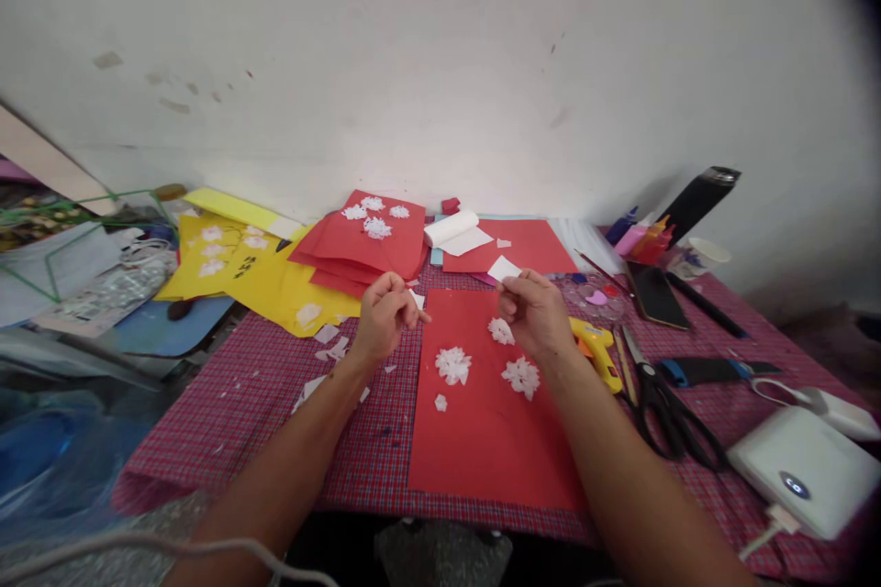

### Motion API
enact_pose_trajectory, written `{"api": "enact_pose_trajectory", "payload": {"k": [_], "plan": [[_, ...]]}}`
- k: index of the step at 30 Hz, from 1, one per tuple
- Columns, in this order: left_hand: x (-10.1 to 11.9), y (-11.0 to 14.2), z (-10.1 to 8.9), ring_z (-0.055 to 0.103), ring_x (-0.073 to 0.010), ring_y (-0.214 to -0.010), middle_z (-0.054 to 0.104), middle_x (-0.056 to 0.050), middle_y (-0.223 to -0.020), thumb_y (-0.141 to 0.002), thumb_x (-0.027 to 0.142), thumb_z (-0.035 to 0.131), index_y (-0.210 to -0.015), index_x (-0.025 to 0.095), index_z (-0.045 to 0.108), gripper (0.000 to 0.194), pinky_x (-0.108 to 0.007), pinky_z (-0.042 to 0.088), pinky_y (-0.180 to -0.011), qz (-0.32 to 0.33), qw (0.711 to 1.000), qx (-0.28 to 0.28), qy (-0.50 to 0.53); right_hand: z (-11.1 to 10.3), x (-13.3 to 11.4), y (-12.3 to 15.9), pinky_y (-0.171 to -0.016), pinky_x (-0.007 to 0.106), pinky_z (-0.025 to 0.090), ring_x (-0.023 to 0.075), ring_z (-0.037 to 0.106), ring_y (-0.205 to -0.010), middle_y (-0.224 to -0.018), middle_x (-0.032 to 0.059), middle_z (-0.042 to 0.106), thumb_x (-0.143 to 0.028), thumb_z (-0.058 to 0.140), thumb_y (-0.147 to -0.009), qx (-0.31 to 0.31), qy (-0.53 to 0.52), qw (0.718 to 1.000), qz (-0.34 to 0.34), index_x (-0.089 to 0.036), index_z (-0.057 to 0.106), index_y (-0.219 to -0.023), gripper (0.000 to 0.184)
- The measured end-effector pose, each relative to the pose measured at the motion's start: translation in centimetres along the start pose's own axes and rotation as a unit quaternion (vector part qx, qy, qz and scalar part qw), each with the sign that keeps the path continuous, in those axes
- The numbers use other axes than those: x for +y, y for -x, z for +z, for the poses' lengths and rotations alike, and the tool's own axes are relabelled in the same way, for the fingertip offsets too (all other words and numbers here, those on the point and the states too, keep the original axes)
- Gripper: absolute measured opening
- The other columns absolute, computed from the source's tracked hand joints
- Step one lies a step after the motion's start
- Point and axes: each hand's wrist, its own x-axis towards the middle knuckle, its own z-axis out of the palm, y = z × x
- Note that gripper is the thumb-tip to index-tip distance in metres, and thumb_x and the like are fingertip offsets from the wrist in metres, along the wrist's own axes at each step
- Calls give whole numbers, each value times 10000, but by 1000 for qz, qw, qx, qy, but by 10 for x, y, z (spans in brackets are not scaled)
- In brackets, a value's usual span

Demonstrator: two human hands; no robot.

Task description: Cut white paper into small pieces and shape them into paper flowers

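My right hand [535, 312] pinches a small white piece of paper [505, 269] between thumb and fingers, above the red sheet. To the left, my left hand [389, 315] is raised with its fingers curled together and the little finger sticking out. What it holds, if anything, I cannot make out. Beneath both hands lies a red paper sheet [482, 454]. On it are white paper flowers: one on the left [452, 366], one on the right [521, 376], and one partly behind my right hand [501, 330]. A small white paper bit [440, 403] sits below the left flower.
White scraps [334, 348] lie on the checked tablecloth [275, 404]. Red sheets with white flowers [377, 227], yellow sheets [275, 280] and a white paper roll [451, 227] are at the back. Right: yellow glue gun [600, 353], scissors [671, 413], phone [655, 295], white power bank [805, 468].
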Motion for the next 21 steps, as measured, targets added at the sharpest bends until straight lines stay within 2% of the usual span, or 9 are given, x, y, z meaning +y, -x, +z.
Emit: {"api": "enact_pose_trajectory", "payload": {"k": [12, 16, 21], "plan": [[-1, 1, 3, 444, -97, -406, 481, 82, -448, -735, 147, 483, -729, 202, 377, 119, -372, 558, -647, -37, 999, -28, 23, 1, 3, 1, -386, 217, 251, 65, 390, -419, -614, -20, 591, -225, 745, -648, -9, 11, 1000, 3, -194, 524, -634, 223], [3, 0, 4, 433, -111, -396, 469, 75, -437, -696, 131, 457, -734, 202, 383, 110, -370, 546, -600, -73, 995, -43, 58, 3, 7, 2, -385, 220, 256, 65, 386, -412, -604, -15, 598, -244, 748, -669, -16, 20, 1000, 8, -190, 532, -626, 227], [6, 0, 0, 436, -119, -413, 462, 68, -451, -722, 161, 461, -758, 202, 400, 82, -364, 539, -600, -99, 988, -65, 101, 3, 11, 2, -381, 224, 260, 68, 398, -409, -608, -13, 607, -245, 740, -701, -32, 36, 999, 9, -188, 541, -631, 218]]}}
